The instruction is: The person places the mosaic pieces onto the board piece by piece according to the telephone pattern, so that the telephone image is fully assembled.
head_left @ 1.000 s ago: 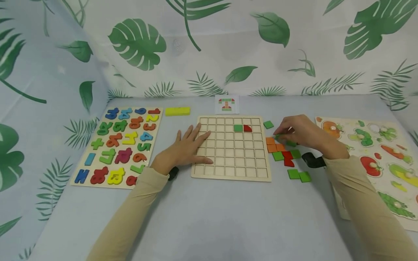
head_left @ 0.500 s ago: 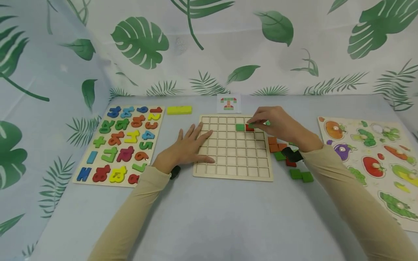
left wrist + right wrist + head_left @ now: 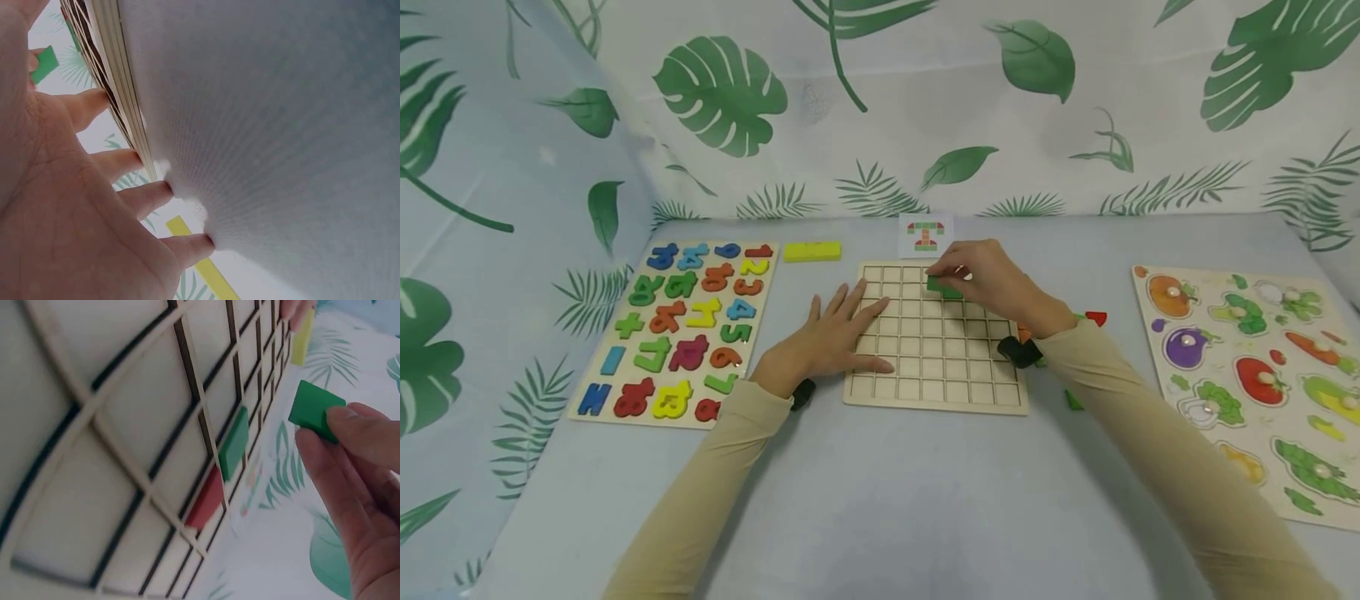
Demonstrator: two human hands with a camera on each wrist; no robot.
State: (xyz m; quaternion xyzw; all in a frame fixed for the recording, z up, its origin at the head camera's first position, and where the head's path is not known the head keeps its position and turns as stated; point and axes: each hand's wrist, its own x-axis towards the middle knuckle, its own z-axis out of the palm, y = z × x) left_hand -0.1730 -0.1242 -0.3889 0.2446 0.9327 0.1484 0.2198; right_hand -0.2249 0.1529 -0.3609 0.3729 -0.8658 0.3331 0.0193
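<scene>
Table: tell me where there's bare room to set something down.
Biggest: the table on the near side of the grid board, between left sleeve and right sleeve. Smaller: between yellow block and picture card. Crowded: between grid board and vegetable puzzle, where loose tiles lie partly hidden.

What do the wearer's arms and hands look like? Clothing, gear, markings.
Left sleeve and right sleeve: long, plain tan, creased, ending near the wrists. Small black device at the right wrist, another at the left. Left hand and right hand: no gloves.
</scene>
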